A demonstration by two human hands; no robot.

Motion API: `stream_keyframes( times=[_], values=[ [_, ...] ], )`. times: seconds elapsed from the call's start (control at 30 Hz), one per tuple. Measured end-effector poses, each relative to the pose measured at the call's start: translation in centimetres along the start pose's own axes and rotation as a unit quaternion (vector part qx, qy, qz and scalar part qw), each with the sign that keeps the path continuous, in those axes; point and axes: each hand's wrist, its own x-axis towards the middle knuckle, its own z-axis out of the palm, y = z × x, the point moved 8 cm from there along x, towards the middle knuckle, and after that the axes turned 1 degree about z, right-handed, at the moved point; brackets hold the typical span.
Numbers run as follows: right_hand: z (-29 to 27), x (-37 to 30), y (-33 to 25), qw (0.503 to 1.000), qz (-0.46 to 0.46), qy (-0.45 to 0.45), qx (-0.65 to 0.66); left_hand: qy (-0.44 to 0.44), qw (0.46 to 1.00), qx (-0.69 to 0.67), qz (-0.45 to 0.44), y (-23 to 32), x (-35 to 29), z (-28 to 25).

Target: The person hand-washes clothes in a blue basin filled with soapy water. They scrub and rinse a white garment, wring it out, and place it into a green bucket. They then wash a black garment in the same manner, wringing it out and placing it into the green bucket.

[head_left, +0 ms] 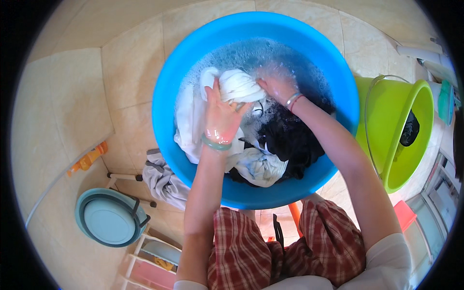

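Note:
A wide blue basin (166,104) holds sudsy water and soaking laundry. My left hand (222,116), wearing a pale green bangle, is closed on a bunched white garment (240,87); some of its fingers are hidden in the cloth. My right hand (279,87), with a silver bangle and a red string at the wrist, is in the foam at the garment's right end, its thumb by the cloth. Splash and motion blur hide its other fingers. Black clothing (295,137) lies below that hand. Nearer me is a white cloth with bluish patches (261,166).
A lime-green bucket (365,104) with a wire handle lies tipped at the right, a dark object inside. Grey cloth (164,181) hangs left of the basin. A grey-blue collapsible basin (109,220), an orange bottle (87,158) and a rack (145,263) are at the left.

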Motion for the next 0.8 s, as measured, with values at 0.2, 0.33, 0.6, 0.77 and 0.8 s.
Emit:
stream_keyframes(
  times=[0.2, 0.33, 0.6, 0.77, 0.8],
  values=[
    [-5.1, -1.1, -10.0, 0.984, -0.115, 0.136, 0.009, -0.039, 0.998, 0.036, -0.029, 0.6, 0.0, -1.0],
    [-8.4, -7.1, -17.5, 0.953, -0.22, 0.137, 0.159, -0.056, 0.995, -0.009, -0.082, 0.5, -1.2, 0.7],
    [-10.5, -9.1, -23.4, 0.917, -0.294, 0.182, 0.201, -0.043, 0.98, -0.069, -0.181, -1.0, -0.6, -2.8],
    [-10.6, -6.8, -21.7, 0.89, -0.288, 0.265, 0.235, -0.065, 0.996, -0.052, 0.022, 0.4, -2.0, -3.3],
    [-9.7, -5.2, -20.0, 0.916, -0.252, 0.237, 0.201, -0.055, 0.994, -0.023, 0.091, 0.5, -2.7, -3.2]
  ],
)
